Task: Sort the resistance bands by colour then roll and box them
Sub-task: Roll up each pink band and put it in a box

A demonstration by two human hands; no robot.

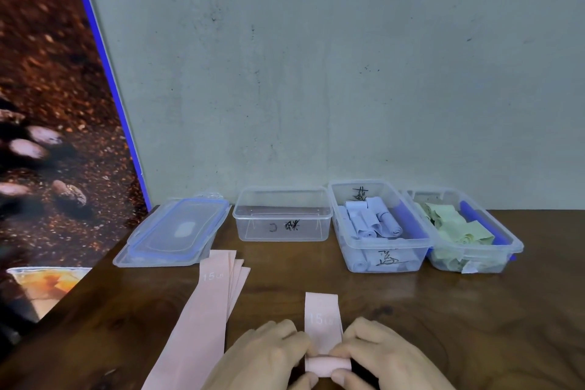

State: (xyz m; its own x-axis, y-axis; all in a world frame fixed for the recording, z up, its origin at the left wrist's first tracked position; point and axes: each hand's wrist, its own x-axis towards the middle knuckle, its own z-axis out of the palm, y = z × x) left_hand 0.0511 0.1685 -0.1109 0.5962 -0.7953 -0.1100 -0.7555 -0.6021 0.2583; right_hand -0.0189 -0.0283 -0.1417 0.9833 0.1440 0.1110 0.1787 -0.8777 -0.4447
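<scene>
Hands (266,355) (384,355) pinch pink band (323,320) — unrolled length pointing toward boxes (380,231).

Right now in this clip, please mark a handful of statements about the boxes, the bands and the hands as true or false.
1. Both hands, left hand and right hand, are rolling a pale pink flat resistance band. True.
2. The middle clear plastic box already holds pink rolls. False: it is empty.
3. The rolled light blue bands sit in the box just right of the empty one. True.
4. The pale green rolled bands are in the leftmost box. False: they are in the rightmost box.
5. The unrolled pink bands lie flat left of the hands. True.
</scene>
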